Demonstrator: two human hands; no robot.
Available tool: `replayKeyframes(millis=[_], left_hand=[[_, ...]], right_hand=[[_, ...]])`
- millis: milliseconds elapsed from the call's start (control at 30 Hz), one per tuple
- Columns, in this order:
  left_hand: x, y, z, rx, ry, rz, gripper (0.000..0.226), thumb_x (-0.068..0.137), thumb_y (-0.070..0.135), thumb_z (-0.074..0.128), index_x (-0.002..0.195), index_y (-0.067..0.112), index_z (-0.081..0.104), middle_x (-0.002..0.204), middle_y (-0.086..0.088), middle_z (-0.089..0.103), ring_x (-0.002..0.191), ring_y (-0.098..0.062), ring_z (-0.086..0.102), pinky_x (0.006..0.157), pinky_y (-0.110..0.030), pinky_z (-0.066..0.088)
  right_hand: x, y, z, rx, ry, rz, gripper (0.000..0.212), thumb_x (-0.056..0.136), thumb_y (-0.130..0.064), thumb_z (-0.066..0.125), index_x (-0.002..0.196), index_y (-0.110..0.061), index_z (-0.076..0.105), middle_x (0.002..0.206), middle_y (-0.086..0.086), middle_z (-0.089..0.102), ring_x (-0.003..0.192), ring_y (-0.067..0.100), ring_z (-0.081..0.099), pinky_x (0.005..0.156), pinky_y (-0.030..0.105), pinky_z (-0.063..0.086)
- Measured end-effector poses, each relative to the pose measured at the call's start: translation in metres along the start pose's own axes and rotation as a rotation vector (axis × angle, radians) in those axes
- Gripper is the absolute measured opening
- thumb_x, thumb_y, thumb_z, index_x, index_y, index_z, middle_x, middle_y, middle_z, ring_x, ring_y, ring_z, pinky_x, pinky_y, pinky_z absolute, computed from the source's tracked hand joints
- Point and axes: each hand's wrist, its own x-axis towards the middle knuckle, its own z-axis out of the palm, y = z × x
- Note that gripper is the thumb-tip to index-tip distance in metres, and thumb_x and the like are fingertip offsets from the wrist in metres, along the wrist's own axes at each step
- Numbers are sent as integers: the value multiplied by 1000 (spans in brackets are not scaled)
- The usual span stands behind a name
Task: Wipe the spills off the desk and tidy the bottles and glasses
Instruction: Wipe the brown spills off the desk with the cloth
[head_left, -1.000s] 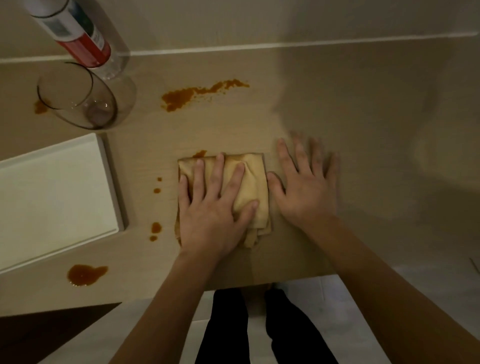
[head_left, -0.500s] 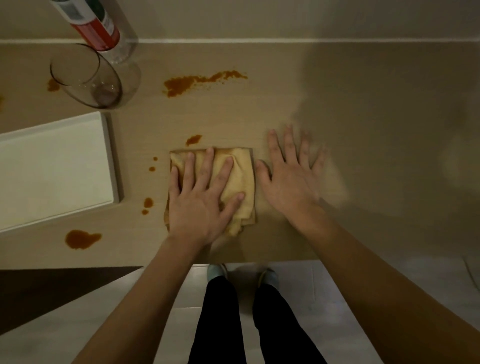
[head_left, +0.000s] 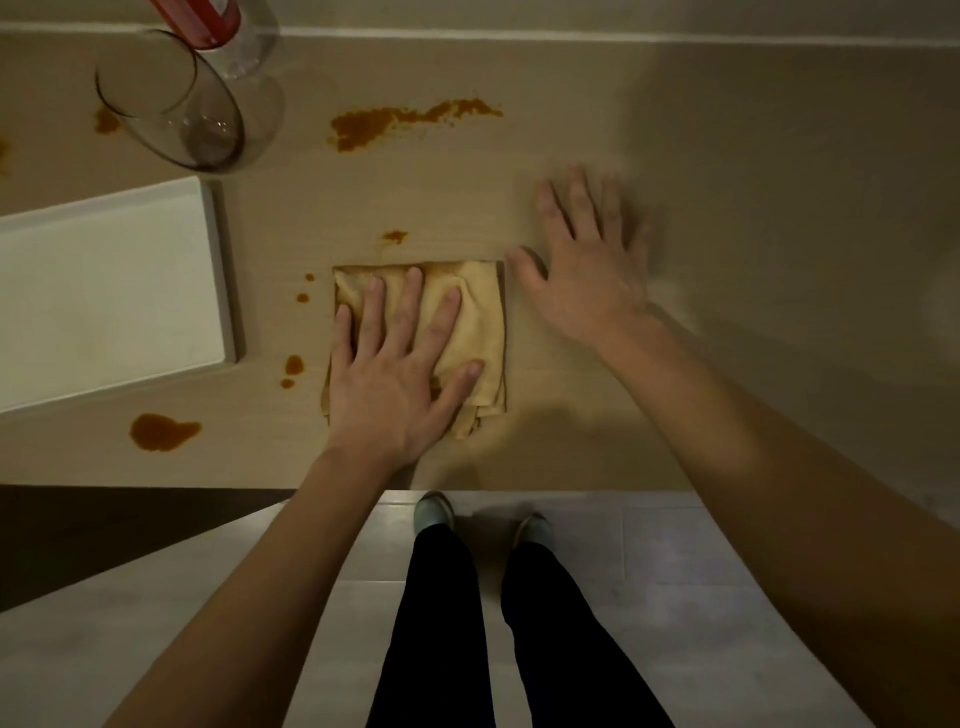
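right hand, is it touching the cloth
Apart: the head view shows bare desk between the right hand's thumb and the cloth's edge.

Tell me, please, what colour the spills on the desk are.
Orange-brown spills, clearest in the head view.

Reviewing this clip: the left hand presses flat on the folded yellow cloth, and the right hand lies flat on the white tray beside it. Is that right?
Not quite. The left hand does press flat on the folded yellow cloth, but the right hand lies flat on the bare beige desk to the cloth's right. The white rectangular tray sits untouched on the other side. The head view shows it.
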Motion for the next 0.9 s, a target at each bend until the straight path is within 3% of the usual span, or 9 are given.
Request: replayKeyframes(millis=[233,500,767,900], left_hand=[[-14,6,-4,13,-45,-20,72,96,72,13,160,41,0,170,2,-6,155,-32,-8,123,-55,-3],[51,-6,-15,-15,-37,-20,73,93,78,8,158,46,-6,169,6,-10,155,-28,-11,122,-53,-7],[-22,1,2,8,10,26,71,98,68,19,161,37,11,170,-2,5,155,-35,2,122,-59,7],[-19,12,3,37,5,18,70,98,69,17,160,37,14,169,-3,8,154,-37,6,120,-62,8]], right_hand=[[6,-1,6,-51,30,-21,78,94,-71,9,162,-31,3,171,2,-5,155,35,-8,117,69,-7],[7,-1,7,-38,61,-21,77,94,-70,7,161,-32,5,171,1,-3,155,35,-6,117,68,-7],[7,-1,7,-48,59,-27,77,94,-70,8,161,-32,5,171,1,-3,155,36,-5,117,69,-4],[6,-3,6,-57,53,-22,78,94,-70,6,162,-32,3,171,2,-4,155,36,-7,117,70,-3]])
